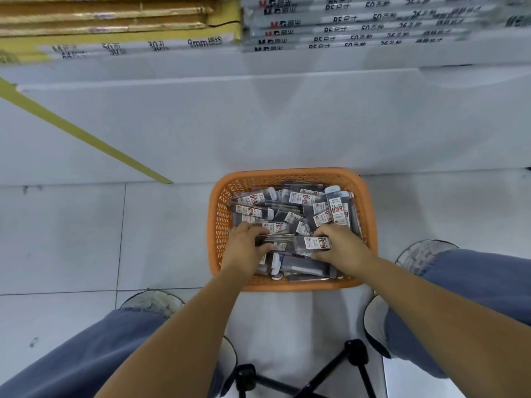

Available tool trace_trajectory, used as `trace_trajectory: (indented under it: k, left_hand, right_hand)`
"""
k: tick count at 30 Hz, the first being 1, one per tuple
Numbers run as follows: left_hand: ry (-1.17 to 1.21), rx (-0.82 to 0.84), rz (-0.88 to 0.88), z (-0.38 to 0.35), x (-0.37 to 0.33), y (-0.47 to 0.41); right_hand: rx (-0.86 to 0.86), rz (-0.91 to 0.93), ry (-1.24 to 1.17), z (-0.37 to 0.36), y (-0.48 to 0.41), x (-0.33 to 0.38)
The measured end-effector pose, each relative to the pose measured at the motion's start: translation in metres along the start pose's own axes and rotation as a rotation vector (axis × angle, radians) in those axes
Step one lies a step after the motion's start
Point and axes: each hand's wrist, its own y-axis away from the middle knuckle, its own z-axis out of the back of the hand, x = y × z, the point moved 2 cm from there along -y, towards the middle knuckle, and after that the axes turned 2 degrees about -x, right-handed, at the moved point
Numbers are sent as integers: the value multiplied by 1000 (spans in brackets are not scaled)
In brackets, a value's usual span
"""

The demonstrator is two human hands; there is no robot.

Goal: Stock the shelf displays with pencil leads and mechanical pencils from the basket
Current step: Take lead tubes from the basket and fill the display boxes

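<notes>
L hand (247, 247) & R hand (343, 249) each curl round lead packs (313, 243) inside orange basket (220, 222).

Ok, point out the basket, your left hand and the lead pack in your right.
basket (220, 214): head view, left mesh wall.
left hand (244, 246): head view, its back.
lead pack (315, 243): head view, white label; right hand (342, 249) grips it.
</notes>
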Motion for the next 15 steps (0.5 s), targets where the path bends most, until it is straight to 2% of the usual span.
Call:
trace_trajectory:
  k: [5,10,15]
  left_hand:
    - [84,-38,-13,7,5,7]
    - [255,-21,126,18,19,13]
    - [566,-10,263,21,26,19]
  right_hand:
    - [7,-62,-285,4,-1,6]
    - [48,-104,-408,21,-2,8]
    - [83,-158,-502,26,-1,6]
